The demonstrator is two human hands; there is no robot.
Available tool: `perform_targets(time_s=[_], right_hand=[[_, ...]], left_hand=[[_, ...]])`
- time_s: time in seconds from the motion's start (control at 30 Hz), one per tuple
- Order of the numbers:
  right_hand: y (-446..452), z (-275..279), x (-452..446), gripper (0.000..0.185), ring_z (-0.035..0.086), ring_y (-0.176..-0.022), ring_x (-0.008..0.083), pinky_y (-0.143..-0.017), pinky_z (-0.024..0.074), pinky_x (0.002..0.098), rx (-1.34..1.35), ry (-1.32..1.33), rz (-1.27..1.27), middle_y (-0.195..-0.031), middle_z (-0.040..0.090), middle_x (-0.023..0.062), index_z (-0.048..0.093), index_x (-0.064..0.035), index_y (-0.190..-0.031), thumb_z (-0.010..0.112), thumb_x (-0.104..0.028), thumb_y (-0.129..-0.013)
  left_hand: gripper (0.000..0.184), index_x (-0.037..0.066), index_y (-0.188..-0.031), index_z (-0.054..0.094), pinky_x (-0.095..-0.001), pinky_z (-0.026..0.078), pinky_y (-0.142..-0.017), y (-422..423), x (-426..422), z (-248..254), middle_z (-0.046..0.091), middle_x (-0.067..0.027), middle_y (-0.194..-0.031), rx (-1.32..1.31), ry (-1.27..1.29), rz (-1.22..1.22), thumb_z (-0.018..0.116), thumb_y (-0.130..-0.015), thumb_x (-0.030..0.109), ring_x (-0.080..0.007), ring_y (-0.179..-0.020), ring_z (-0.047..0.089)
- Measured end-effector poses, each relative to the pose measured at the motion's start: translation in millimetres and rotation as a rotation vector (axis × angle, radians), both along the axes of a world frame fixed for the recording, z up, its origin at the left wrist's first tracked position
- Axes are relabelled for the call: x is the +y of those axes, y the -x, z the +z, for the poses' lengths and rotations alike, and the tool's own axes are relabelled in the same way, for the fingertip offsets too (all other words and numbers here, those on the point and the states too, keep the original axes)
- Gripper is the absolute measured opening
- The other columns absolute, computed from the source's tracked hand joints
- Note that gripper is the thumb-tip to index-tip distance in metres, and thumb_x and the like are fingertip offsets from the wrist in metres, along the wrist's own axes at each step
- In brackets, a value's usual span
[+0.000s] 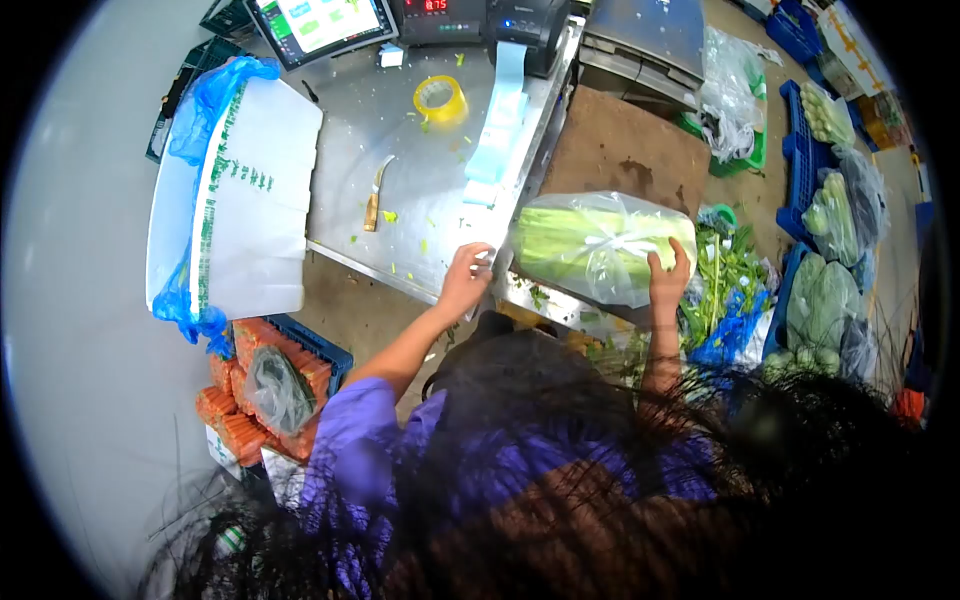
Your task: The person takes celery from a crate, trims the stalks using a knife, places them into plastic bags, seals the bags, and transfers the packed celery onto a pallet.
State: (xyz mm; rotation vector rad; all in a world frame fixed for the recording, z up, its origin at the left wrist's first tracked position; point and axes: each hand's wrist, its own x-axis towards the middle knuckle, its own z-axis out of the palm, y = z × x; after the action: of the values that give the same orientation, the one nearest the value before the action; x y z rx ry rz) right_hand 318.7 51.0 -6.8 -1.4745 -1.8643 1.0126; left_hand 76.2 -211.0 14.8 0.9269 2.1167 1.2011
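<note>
A clear plastic bag of long green vegetables (pixel 580 240) lies on a brown board (pixel 625 150) to the right of the metal table (pixel 340 190). My right hand (pixel 670 272) is at the bag's right end, fingers apart and curved over the plastic. Over the table's front right edge is my left hand (pixel 468 280), its fingers bent together; anything between them is too small to make out. A curved knife with a wooden handle (pixel 372 212) lies on the table, left of a light blue label strip (pixel 495 140).
Yellow tape roll (pixel 440 100), screen (pixel 320 22) and label printer (pixel 525 30) are at the back. A white foam box (pixel 255 200) stands left, bagged carrots (pixel 245 430) below it. Loose greens (pixel 725 270) and blue crates (pixel 800 170) are at right.
</note>
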Motion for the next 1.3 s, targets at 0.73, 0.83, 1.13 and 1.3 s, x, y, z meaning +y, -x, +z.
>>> perform_targets(time_s=[0.73,0.83,1.13,1.3], right_hand=[[245,47,-52,0.034,0.052,-0.101,0.0303,-0.088,0.0389,0.0385,0.018,-0.300,0.588,-0.103,0.059,0.0123,0.059,-0.0073,-0.101,0.062,-0.018,-0.069],[330,63,-64,0.037,0.058,-0.091,0.0282,-0.080,0.0451,0.0364,-0.024,-0.192,0.661,-0.094,0.063,0.0095,0.057,-0.0077,-0.107,0.059,-0.020,-0.073],[636,102,-91,0.062,0.061,-0.086,0.0344,-0.075,0.0476,0.0424,-0.415,-0.254,0.907,-0.092,0.064,0.0149,0.034,-0.0144,-0.131,0.055,-0.017,-0.073],[765,122,-88,0.073,0.062,-0.081,0.0331,-0.071,0.0480,0.0436,-0.629,-0.517,0.878,-0.091,0.063,0.0171,0.019,-0.0187,-0.139,0.053,-0.015,-0.074]], left_hand=[[0.026,0.008,-0.102,0.063,-0.0243,0.045,-0.062,103,-136,-11,0.063,-0.0048,-0.094,-0.136,0.157,0.101,0.054,-0.078,0.006,-0.0121,-0.066,0.054],[0.025,0.008,-0.103,0.063,-0.0248,0.047,-0.070,156,-149,-18,0.064,-0.0050,-0.095,-0.143,0.052,0.077,0.054,-0.080,0.008,-0.0129,-0.076,0.058],[0.021,0.006,-0.104,0.062,-0.0260,0.047,-0.076,250,-262,-18,0.064,-0.0051,-0.096,-0.292,0.076,0.208,0.055,-0.084,0.009,-0.0132,-0.085,0.060],[0.021,0.006,-0.104,0.061,-0.0261,0.047,-0.076,274,-315,-40,0.064,-0.0050,-0.095,-0.350,0.154,0.295,0.055,-0.084,0.009,-0.0132,-0.085,0.059]])
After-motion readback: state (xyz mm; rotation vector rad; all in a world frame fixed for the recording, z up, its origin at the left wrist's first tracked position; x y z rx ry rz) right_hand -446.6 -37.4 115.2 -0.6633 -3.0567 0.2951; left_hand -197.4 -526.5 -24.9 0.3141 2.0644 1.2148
